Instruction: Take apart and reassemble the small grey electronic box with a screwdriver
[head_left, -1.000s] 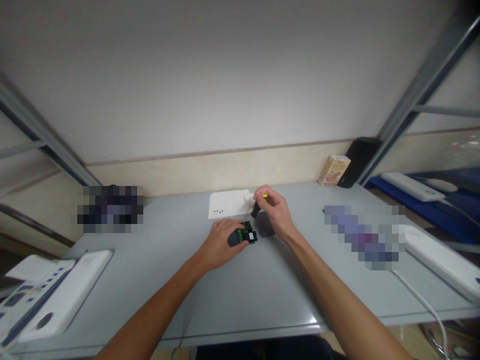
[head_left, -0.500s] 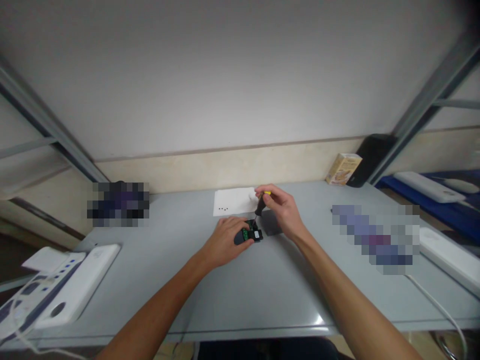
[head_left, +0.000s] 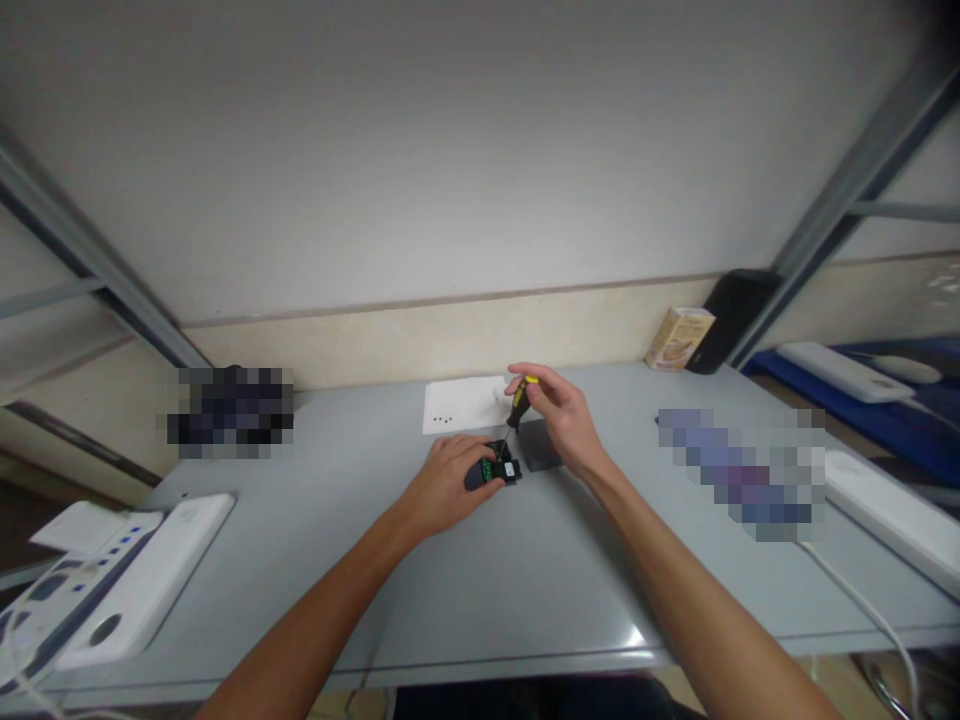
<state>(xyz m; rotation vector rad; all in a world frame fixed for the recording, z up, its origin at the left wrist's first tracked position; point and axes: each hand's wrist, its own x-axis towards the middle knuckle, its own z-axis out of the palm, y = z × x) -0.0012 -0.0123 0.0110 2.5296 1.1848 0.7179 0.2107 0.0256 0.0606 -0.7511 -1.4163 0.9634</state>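
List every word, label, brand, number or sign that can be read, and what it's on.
Readable text: none.
Yellow box: front printing too small and blurred.
White label on the small device in the left hand: marks, if any, too small.
Black object beside the box: faint mark low down, unreadable.

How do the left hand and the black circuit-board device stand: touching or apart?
Touching: the head view shows the left hand clasping the black circuit-board device between fingers and thumb.
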